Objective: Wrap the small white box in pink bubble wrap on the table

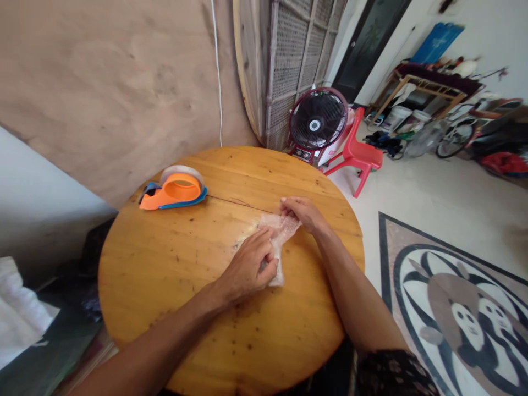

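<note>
A piece of clear bubble wrap (278, 275) lies on the round wooden table (165, 291), folded or bunched up in places. My left hand (254, 259) rests on top of it, holding it against the tabletop, with the fingers together and the thumb bent at its side. Whether anything is inside the wrap is hidden by that hand. At the far right part of the wrap, my right hand (303, 213) pinches the edge between curled fingers, slightly raised from the table. An orange and blue tape dispenser (177, 190) with a roll of tape stands at the table's far left.
Beyond the table are a dark red fan (317, 121) and a red plastic chair (357, 151). A wooden board (124, 82) leans behind the table with a white cord (218, 71). White material (22, 313) lies at the lower left. A panda-patterned floor inlay (466, 324) is at right.
</note>
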`<action>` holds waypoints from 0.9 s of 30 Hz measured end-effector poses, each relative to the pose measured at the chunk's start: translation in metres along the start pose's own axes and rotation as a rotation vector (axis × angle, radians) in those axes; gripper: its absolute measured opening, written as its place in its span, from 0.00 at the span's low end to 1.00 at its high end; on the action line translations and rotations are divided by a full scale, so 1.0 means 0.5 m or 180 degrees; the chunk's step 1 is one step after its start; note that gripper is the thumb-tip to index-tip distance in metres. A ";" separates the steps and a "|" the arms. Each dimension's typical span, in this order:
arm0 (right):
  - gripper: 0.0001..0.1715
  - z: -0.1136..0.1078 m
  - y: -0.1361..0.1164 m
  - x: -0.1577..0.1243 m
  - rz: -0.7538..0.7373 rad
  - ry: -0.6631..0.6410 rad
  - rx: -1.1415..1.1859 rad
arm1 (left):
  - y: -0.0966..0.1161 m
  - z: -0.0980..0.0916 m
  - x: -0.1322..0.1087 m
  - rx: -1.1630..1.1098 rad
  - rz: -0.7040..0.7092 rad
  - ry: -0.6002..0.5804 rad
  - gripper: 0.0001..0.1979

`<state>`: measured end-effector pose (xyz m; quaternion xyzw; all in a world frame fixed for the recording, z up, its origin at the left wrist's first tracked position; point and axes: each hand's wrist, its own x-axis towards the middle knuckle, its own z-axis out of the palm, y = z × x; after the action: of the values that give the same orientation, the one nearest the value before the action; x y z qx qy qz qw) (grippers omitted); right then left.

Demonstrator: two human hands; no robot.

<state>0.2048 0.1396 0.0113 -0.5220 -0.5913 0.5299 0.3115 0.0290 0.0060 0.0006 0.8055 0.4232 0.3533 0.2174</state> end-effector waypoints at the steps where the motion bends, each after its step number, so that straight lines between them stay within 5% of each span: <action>1: 0.22 -0.008 -0.008 -0.006 0.0019 0.0059 0.0040 | 0.000 -0.001 0.000 0.0000 0.0005 -0.0006 0.05; 11: 0.26 -0.123 -0.093 -0.158 -0.0540 -0.0677 -0.1332 | -0.012 0.005 -0.001 -0.0193 0.0026 0.0019 0.04; 15: 0.26 -0.105 -0.080 -0.138 -0.0761 -0.0871 -0.1789 | -0.011 0.005 -0.003 -0.0193 0.0034 0.0038 0.05; 19: 0.13 -0.085 -0.069 -0.098 -0.1152 -0.1156 -0.1697 | -0.010 0.003 -0.002 -0.0155 0.0027 0.0029 0.05; 23: 0.10 -0.074 -0.084 -0.081 -0.1609 -0.1041 -0.1613 | -0.015 0.004 -0.001 -0.0152 0.0116 0.0070 0.04; 27: 0.10 -0.061 -0.110 -0.071 -0.1363 -0.1488 -0.1698 | -0.019 0.007 -0.001 -0.0165 0.0169 0.0087 0.04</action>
<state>0.2262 0.1212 0.0778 -0.3152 -0.8580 0.3855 0.1258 0.0263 0.0109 -0.0080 0.8056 0.3953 0.3808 0.2230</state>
